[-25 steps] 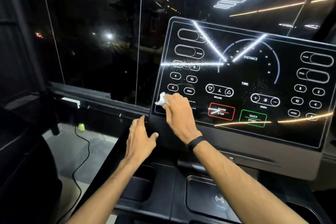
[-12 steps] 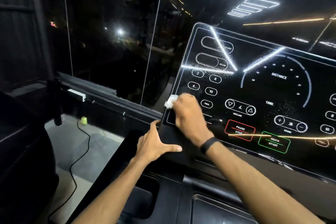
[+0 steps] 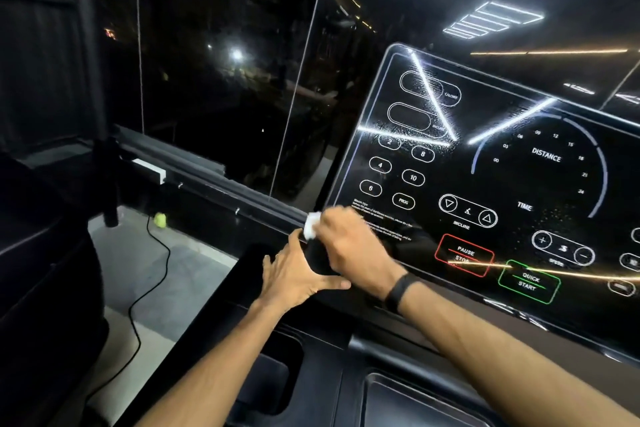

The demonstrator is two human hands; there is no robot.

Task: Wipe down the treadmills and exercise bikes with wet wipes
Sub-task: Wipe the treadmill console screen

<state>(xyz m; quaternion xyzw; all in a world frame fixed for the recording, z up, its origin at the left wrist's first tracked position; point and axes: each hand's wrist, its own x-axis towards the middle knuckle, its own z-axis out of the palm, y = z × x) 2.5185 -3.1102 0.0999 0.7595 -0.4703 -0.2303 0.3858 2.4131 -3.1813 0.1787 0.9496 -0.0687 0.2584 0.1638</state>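
Observation:
A black glossy treadmill console (image 3: 491,184) with white printed buttons fills the right half of the head view. My right hand (image 3: 353,250), with a dark band on its wrist, holds a small white wet wipe (image 3: 311,225) against the console's lower left corner. Only a bit of the wipe shows past the fingers. My left hand (image 3: 294,274) rests flat, fingers spread, on the console's left edge just below the wipe.
A dark glass wall (image 3: 207,80) stands behind the console. A black cable (image 3: 152,288) runs across the grey floor at lower left, near a small yellow-green ball (image 3: 160,219). Black tray recesses (image 3: 270,378) lie below the console.
My right hand has slid the wipe down and left to the console's bottom corner. My left hand has shifted up against the console's edge. The camera has turned left.

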